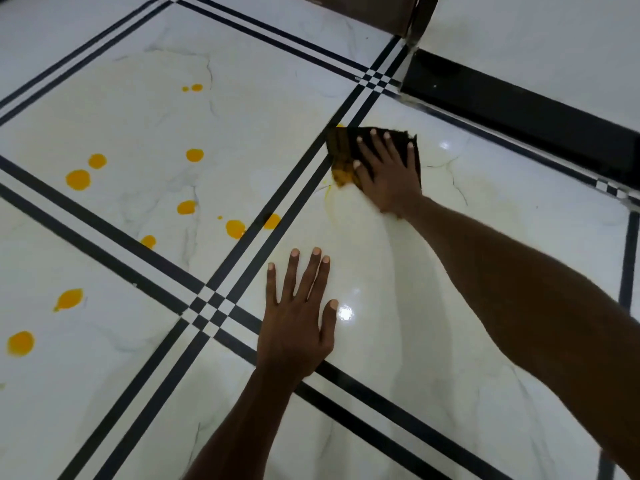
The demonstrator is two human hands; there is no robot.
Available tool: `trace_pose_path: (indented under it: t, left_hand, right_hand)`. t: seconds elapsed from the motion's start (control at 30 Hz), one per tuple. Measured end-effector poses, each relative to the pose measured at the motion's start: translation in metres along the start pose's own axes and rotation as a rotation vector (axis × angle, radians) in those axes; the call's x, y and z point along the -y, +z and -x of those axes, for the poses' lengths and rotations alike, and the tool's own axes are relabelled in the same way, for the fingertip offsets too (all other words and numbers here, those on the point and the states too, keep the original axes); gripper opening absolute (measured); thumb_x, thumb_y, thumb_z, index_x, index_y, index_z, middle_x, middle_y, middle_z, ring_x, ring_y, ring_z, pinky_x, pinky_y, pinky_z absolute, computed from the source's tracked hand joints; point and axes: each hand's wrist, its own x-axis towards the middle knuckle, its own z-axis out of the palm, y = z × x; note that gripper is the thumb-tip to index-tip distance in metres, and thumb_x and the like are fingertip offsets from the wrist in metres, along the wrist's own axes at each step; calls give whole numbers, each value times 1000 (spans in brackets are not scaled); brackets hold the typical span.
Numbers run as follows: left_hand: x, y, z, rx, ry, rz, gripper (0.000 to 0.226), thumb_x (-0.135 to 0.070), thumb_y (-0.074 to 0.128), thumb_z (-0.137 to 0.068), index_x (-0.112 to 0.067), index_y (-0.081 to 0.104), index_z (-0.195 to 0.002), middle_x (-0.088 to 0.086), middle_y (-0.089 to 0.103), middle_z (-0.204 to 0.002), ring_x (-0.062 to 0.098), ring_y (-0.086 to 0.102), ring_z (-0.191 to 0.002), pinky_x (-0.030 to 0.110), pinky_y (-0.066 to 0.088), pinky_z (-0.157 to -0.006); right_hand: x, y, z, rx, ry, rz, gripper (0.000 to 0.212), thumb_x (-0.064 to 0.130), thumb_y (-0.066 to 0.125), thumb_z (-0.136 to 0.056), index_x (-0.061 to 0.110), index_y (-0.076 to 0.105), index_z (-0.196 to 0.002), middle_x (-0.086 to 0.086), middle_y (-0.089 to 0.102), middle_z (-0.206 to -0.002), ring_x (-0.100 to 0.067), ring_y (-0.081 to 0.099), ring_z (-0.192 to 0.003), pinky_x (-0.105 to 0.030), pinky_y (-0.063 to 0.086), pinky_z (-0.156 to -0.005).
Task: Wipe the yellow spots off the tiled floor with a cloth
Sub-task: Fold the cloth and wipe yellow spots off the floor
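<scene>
A dark cloth [343, 147], stained yellow along its left edge, lies flat on the white tiled floor [450, 265] beside a black double stripe. My right hand [388, 171] presses down on it with fingers spread. My left hand [298, 317] rests flat on the tile, fingers apart, holding nothing. Several yellow spots dot the tiles to the left, among them a large spot [78, 179], one by the stripe [235, 229] and one at the far left [20, 343]. A faint yellow smear [329, 192] trails from the cloth's lower corner.
Black double stripes [207, 306] cross the floor between tiles. A black skirting strip [519, 116] runs along the wall at upper right. A brown wooden furniture leg [415, 19] stands at the top.
</scene>
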Motion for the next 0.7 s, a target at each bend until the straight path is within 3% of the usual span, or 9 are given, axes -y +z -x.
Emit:
trace_pose_path:
  t: [0.1, 0.17, 0.3, 0.37, 0.47, 0.57, 0.63, 0.7]
  left_hand:
    - [1, 1, -2, 9, -5, -11, 68, -49, 23, -108, -19, 10, -168, -1, 0, -178, 26, -7, -164, 60, 7, -131]
    - [0, 0, -2, 6, -6, -25, 68, -49, 23, -108, -19, 12, -168, 0, 2, -177, 27, -6, -165, 60, 7, -131]
    - [0, -5, -1, 22, -7, -24, 68, -48, 25, -109, -18, 12, -168, 2, 3, -177, 27, -4, -165, 60, 10, -130]
    - [-1, -6, 0, 15, -12, -20, 68, -47, 27, -109, -18, 12, -168, 2, 3, -177, 28, -4, -165, 60, 11, -129]
    - [0, -5, 0, 20, -10, -3, 68, -47, 28, -108, -17, 12, -168, 2, 2, -178, 28, -5, -165, 60, 10, -130]
    - [0, -3, -3, 39, -20, -9, 69, -47, 28, -108, -19, 10, -168, 2, 0, -178, 28, -7, -164, 60, 8, -130]
    - [0, -5, -3, 45, -24, -11, 69, -48, 26, -108, -19, 9, -168, 1, 0, -178, 27, -7, -164, 60, 8, -130]
    - [0, -5, -3, 50, -24, -3, 69, -49, 25, -108, -19, 9, -168, 1, 0, -178, 27, -7, -164, 60, 9, -130]
  right_hand:
    - [19, 1, -49, 40, 80, -36, 61, 50, 19, -110, 31, 11, -168, -4, 3, -177, -29, -2, -164, -63, -7, -128]
    - [39, 4, -57, 22, 29, -19, 60, 48, 20, -110, 30, 15, -167, -5, 7, -177, -30, 2, -164, -63, -5, -128]
    - [47, 9, -19, 16, -403, 95, 62, 52, 16, -108, 29, 26, -165, -2, 19, -175, -24, 10, -163, -59, 5, -130]
    - [20, 8, -7, 20, -507, 157, 58, 52, 17, -111, 32, 25, -165, 2, 20, -175, -18, 8, -161, -53, 4, -130]
    - [-11, -2, -36, -42, -227, 115, 58, 53, 19, -111, 35, 21, -165, -3, 19, -175, -29, 13, -163, -61, 6, -129]
    - [18, -7, -75, 38, 30, 19, 61, 51, 19, -109, 32, 14, -167, -7, 8, -177, -33, 2, -163, -63, -3, -128]
    - [54, -2, -79, 19, -90, 65, 61, 49, 19, -108, 31, 18, -167, -9, 14, -176, -34, 8, -163, -66, 3, -128]
    - [69, 7, -62, 6, -331, 119, 61, 49, 16, -108, 32, 24, -166, -4, 19, -175, -31, 14, -163, -64, 8, -128]
